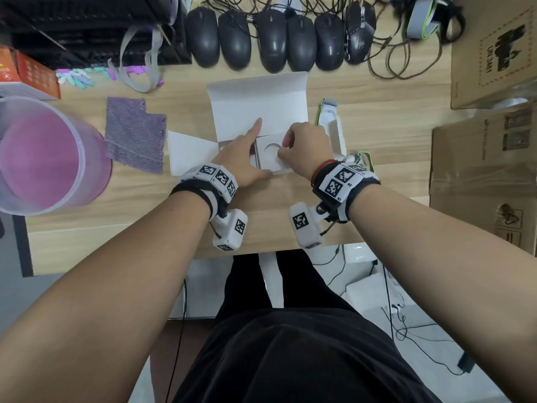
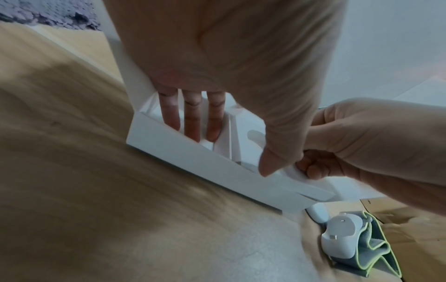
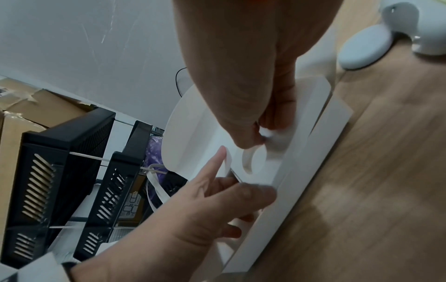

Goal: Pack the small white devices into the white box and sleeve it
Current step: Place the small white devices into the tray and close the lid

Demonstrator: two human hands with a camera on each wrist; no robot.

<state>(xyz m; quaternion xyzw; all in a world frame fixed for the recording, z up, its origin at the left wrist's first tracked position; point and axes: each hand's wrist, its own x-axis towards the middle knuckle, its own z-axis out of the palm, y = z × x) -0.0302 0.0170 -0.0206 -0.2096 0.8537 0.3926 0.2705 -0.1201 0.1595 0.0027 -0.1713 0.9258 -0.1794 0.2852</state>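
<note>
The white box (image 1: 258, 103) lies open mid-table with its lid flipped up at the back. My left hand (image 1: 244, 152) rests in its left compartment; three straight fingers (image 2: 192, 118) reach down inside, the thumb lies on the front wall (image 2: 193, 158) and the index finger points at the lid. My right hand (image 1: 305, 149) pinches the white insert card (image 1: 271, 158) at its round cutout (image 3: 248, 162) over the right compartment. White devices with a grey-green strap (image 1: 329, 112) (image 2: 340, 234) (image 3: 362, 49) lie outside the box on its right. A flat white sheet (image 1: 189, 152) lies left of the box.
Several black mice (image 1: 273, 39) with tangled cables line the back edge. A purple cloth (image 1: 133, 135) and a pink translucent tub (image 1: 40, 152) sit to the left. Cardboard boxes (image 1: 488, 175) stand at the right, black racks (image 1: 72, 30) at the back left.
</note>
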